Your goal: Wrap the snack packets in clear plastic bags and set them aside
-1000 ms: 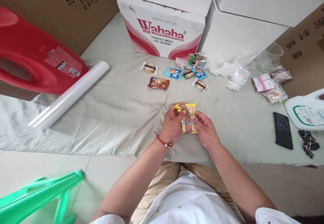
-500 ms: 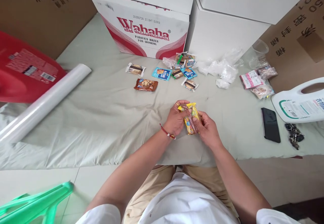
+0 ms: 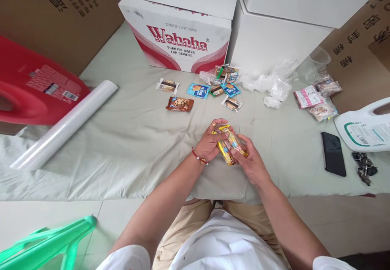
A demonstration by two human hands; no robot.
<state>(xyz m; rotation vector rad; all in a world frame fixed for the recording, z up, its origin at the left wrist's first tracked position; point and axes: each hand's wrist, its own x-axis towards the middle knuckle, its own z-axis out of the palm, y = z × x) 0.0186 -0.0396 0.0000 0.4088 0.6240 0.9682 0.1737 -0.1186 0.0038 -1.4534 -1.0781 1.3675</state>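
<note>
Packets (image 3: 233, 140), yellow, at least two: side by side and slanted, between the two hands, over the table cloth (image 3: 143, 140) near its front edge; whether they touch the cloth cannot be told.

Left hand (image 3: 208, 143): clamped on the packets, thumb across their front; red bracelet (image 3: 199, 157) at the wrist.

Right hand (image 3: 252, 165): closed on the packets' lower right part, thumb on the front, some fingers hidden.

Beyond the hands: one brown cookie bag (image 3: 179, 104); one blue bag (image 3: 198, 90) behind and right of it; one clear-wrapped biscuit (image 3: 168, 86) to the left; a small heap of snacks (image 3: 225, 75) before the water box (image 3: 179, 38).

Right side: crumpled plastic (image 3: 278, 88); pink bag (image 3: 308, 96); black phone (image 3: 333, 154), with keys (image 3: 365, 167) near it; white jug (image 3: 365, 128) behind the keys.

Left side: red jug (image 3: 57, 85); shiny white roll (image 3: 65, 125), lying slantwise beside it.

Floor: green stool (image 3: 68, 237), partly in view.
</note>
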